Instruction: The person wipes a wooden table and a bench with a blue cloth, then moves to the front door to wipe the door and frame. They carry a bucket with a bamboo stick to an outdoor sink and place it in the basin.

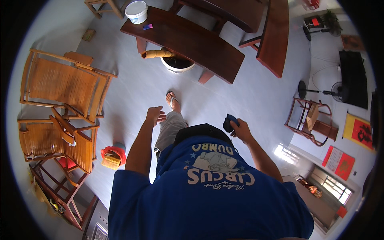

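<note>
My left hand (156,115) hangs over the tiled floor beside my left leg. It holds nothing, its fingers loosely bent and a little apart. My right hand (241,131) grips a small dark, soft-looking bundle (229,122), with a blue part beside the fingers; what it is exactly I cannot tell. Ahead of me stands a dark red wooden bench (192,39). On its far left end are a lidded white plastic bucket (136,12) and a small pink-and-purple box (148,27). A bamboo tube (157,54) leans out of a white tub (180,69), partly hidden beneath the bench.
Bamboo chairs (60,87) line the left side, near a bin with a red bag (114,154). Another long bench (274,45) and a wooden table (228,10) stand beyond. On the right are a wooden armchair (312,120) and a standing fan (318,91).
</note>
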Motion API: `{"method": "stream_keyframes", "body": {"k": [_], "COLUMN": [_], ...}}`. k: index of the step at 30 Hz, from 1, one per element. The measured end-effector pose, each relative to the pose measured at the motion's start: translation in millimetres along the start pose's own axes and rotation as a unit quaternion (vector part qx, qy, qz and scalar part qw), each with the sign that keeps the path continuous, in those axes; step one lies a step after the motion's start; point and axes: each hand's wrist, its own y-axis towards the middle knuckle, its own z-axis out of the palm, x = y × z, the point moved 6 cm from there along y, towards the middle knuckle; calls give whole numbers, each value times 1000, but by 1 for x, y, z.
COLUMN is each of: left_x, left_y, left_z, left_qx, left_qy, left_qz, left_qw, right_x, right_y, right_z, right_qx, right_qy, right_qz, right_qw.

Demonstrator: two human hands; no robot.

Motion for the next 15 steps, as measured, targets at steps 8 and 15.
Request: {"method": "stream_keyframes", "body": {"k": [8,15], "left_x": [-97,-132], "left_y": [94,184], "left_z": [25,48], "left_qx": [19,-20], "left_qy": [91,86], "left_qz": [-6,-12], "left_qw": [996,996], "right_x": [88,218], "right_y": [56,137], "right_z": [-43,-103], "right_qx": [-24,-67], "right_qy": [-19,-123], "right_qz": [-9,-116], "right_qw": [999,983]}}
